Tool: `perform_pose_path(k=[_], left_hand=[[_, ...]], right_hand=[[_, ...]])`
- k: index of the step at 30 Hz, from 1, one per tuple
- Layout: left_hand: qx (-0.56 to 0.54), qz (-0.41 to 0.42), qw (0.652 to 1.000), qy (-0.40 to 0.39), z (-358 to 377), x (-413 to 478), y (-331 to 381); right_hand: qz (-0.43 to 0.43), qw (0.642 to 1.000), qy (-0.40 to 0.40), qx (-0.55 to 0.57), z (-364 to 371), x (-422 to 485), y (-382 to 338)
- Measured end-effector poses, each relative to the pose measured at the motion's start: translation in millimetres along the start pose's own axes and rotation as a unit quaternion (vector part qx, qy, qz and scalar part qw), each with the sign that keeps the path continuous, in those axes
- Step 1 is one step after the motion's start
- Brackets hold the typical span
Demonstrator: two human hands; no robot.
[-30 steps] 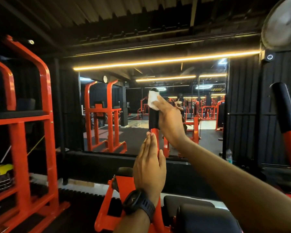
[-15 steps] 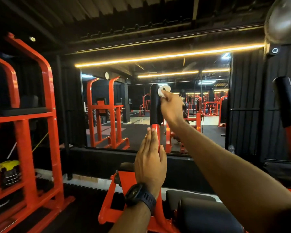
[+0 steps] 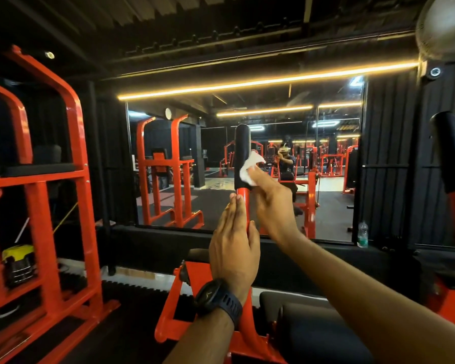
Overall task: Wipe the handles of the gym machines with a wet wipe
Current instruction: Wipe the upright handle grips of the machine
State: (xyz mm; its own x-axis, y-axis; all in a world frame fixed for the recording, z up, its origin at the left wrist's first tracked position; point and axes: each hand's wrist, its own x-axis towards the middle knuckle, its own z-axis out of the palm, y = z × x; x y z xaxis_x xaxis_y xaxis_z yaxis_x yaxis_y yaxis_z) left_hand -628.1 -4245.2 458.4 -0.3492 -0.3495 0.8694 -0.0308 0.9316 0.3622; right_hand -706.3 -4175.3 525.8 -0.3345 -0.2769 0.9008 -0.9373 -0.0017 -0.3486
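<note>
Far left: orange steel rack, with a yellow-topped item on its lower shelf, too dark to identify. Behind it is a black wall with a big mirror, and a yellow light strip runs above the mirror.

Centre: left hand with a black watch on the wrist. The fingers are straight and together, laid flat against the orange upright post of the machine. The thumb shows on the post's right side, so the hand braces the post and is not curled round it. Fingertips reach just below the black handle, the padded grip on top of the post, which stands upright.

Wet wipe: white and crumpled, pressed on the lower right side of that black handle, with one corner sticking up free. Right hand comes in from the lower right with the arm stretched out. Its fingertips pinch the wipe and hold it against the handle. The right hand sits just right of the post, close to the left hand; whether they touch is unclear.

Below the hands: orange machine base and a black seat pad.

Right: plastic water bottle standing on the ledge by the mirror's lower right corner. Far right is a second black handle on an orange arm, tilted, well apart from both hands. Top right corner: a wall fan, blurred.
</note>
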Motion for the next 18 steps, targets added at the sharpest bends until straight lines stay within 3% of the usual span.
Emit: perform_pose_path(k=[1,3,5,9,13,14,17,18], left_hand=[[0.001,0.000,1.000,0.002,0.5,0.0,-0.4],[0.005,0.000,1.000,0.009,1.0,-1.0,-0.2],[0.003,0.002,1.000,0.014,0.6,-1.2,1.0],[0.002,0.003,1.000,0.012,-0.9,-0.4,1.6],[0.004,-0.005,1.000,-0.001,-2.6,-1.1,1.9],[0.001,-0.003,1.000,-0.001,-2.9,-0.6,2.2],[-0.004,-0.002,1.000,0.000,-2.5,-0.1,1.3],[-0.003,-0.003,1.000,0.000,-2.7,-0.5,1.2]], right_hand=[[-0.071,0.994,-0.030,-0.080,-2.4,-4.1,4.8],[-0.212,0.941,-0.111,-0.241,-13.4,2.0,13.5],[-0.277,0.892,-0.150,-0.324,-25.4,19.5,19.7],[-0.298,0.869,-0.147,-0.366,-33.7,46.7,15.0],[-0.406,0.796,-0.202,-0.400,-33.3,52.6,9.6],[-0.407,0.791,-0.199,-0.412,-38.9,60.4,9.1],[-0.349,0.818,-0.162,-0.427,-44.6,76.1,1.0],[-0.363,0.809,-0.166,-0.431,-41.1,75.6,-1.7]])
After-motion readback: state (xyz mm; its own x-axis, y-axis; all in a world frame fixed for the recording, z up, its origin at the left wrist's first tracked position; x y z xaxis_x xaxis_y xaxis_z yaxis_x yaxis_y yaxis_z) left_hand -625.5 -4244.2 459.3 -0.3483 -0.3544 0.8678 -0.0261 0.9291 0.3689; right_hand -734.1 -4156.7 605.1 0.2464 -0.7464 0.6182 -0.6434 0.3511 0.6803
